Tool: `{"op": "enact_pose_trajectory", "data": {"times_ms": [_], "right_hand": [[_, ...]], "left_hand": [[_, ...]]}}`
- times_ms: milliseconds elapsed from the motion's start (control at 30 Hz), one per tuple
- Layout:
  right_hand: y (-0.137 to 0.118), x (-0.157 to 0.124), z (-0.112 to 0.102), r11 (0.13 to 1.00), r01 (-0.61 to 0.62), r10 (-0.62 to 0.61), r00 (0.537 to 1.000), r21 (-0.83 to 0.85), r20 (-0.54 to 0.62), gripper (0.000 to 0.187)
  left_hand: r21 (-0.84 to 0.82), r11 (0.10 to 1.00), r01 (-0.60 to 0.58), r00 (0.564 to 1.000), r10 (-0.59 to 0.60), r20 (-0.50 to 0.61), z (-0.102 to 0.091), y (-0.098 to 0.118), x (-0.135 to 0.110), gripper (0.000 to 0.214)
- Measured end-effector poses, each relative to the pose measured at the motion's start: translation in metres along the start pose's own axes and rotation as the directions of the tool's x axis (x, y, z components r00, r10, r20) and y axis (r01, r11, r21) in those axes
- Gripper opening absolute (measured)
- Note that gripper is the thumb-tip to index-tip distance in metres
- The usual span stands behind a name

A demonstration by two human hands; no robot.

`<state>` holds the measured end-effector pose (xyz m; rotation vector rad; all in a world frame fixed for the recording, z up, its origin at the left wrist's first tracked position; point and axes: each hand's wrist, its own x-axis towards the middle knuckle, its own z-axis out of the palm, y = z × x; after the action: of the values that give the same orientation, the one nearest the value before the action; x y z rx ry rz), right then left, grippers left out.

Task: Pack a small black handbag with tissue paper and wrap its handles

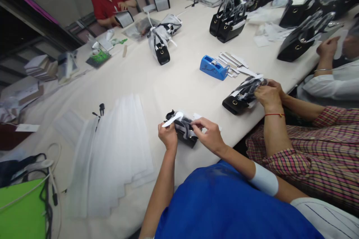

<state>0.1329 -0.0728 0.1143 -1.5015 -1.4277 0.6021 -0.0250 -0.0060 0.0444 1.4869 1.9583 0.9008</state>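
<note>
A small black handbag (pixel 185 134) lies before me near the table's edge, its handles wrapped in grey-white film. Across its top runs a white strip (pixel 174 119). My left hand (pixel 168 137) is closed on the bag's left end, its fingertips at the strip's lower end. From the right, my right hand (pixel 209 134) reaches over the bag with bent fingers closed at the wrapped handle; exactly what lies between the fingertips is too small to make out. A white paper piece (pixel 198 116) shows just behind the right fingers.
White foam sheets (pixel 114 160) are fanned out on the left. Ahead stand a blue tape dispenser (pixel 213 68) and paper strips (pixel 234 63). To my right, a co-worker's hands (pixel 267 93) handle another black handbag (pixel 235 104). More handbags (pixel 228 26) stand farther back. Opposite sits a person in red (pixel 108 3).
</note>
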Motion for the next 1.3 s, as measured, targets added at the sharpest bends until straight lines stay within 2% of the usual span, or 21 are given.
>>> {"op": "enact_pose_trajectory", "data": {"times_ms": [133, 267, 367, 433, 500, 600, 667, 733, 833, 933, 1033, 1100, 1200, 1267, 1300], "right_hand": [[0.008, -0.032, 0.015, 0.986, 0.154, -0.15, 0.987, -0.067, 0.057, 0.028], [0.031, -0.033, 0.027, 0.936, 0.317, -0.305, 0.947, -0.152, 0.097, 0.033], [0.031, -0.03, 0.034, 0.908, 0.36, -0.335, 0.931, -0.213, 0.147, 0.035], [0.022, -0.027, 0.041, 0.901, 0.317, -0.253, 0.938, -0.297, 0.235, 0.038], [0.009, -0.019, 0.051, 0.877, 0.244, -0.097, 0.934, -0.415, 0.345, 0.042], [-0.008, -0.003, 0.068, 0.803, 0.175, 0.138, 0.875, -0.57, 0.463, 0.044], [-0.013, 0.006, 0.074, 0.771, 0.175, 0.202, 0.844, -0.612, 0.496, 0.042], [-0.012, 0.006, 0.072, 0.789, 0.203, 0.16, 0.843, -0.58, 0.513, 0.041], [0.0, -0.01, 0.053, 0.872, 0.243, -0.028, 0.892, -0.426, 0.452, 0.04], [0.015, -0.034, 0.027, 0.925, 0.182, -0.11, 0.969, -0.334, 0.223, 0.033], [0.029, -0.043, 0.009, 0.931, 0.068, -0.059, 0.998, -0.358, 0.039, 0.03], [0.036, -0.04, 0.006, 0.922, 0.043, -0.028, 0.999, -0.384, 0.044, 0.029], [0.041, -0.031, 0.007, 0.89, 0.047, 0.039, 0.983, -0.454, 0.178, 0.027], [0.039, -0.026, 0.008, 0.844, 0.042, 0.12, 0.957, -0.535, 0.265, 0.027], [0.036, -0.024, 0.009, 0.816, 0.042, 0.164, 0.94, -0.577, 0.301, 0.028]], "left_hand": [[0.001, 0.992, -0.124, 0.99, 0.124, 0.065, -0.008, -0.001, -0.004, 0.022], [0.003, 0.969, -0.247, 0.961, 0.244, 0.128, -0.02, -0.012, 0.0, 0.016], [-0.002, 0.94, -0.34, 0.926, 0.335, 0.176, -0.026, -0.021, 0.002, 0.01], [0.034, 0.912, -0.408, 0.895, 0.392, 0.213, -0.03, -0.025, 0.003, 0.013], [0.067, 0.883, -0.464, 0.865, 0.436, 0.249, -0.034, -0.027, 0.004, 0.014], [0.05, 0.871, -0.489, 0.844, 0.458, 0.281, -0.037, -0.028, 0.005, 0.018], [0.017, 0.877, -0.48, 0.844, 0.456, 0.282, -0.037, -0.029, 0.004, 0.022], [-0.006, 0.882, -0.471, 0.85, 0.455, 0.267, -0.036, -0.031, 0.002, 0.024], [-0.007, 0.878, -0.479, 0.851, 0.466, 0.243, -0.035, -0.034, 0.001, 0.018], [0.01, 0.859, -0.512, 0.837, 0.496, 0.229, -0.035, -0.036, 0.002, 0.016], [0.04, 0.844, -0.535, 0.84, 0.525, 0.138, -0.035, -0.033, -0.002, 0.019], [0.054, 0.819, -0.571, 0.821, 0.569, 0.054, -0.035, -0.029, -0.01, 0.016], [0.046, 0.74, -0.671, 0.738, 0.673, -0.048, -0.035, -0.021, -0.025, 0.009], [-0.002, 0.681, -0.732, 0.681, 0.732, -0.021, -0.034, -0.017, -0.033, 0.014], [-0.044, 0.657, -0.753, 0.655, 0.754, 0.042, -0.032, -0.015, -0.034, 0.02]]}}
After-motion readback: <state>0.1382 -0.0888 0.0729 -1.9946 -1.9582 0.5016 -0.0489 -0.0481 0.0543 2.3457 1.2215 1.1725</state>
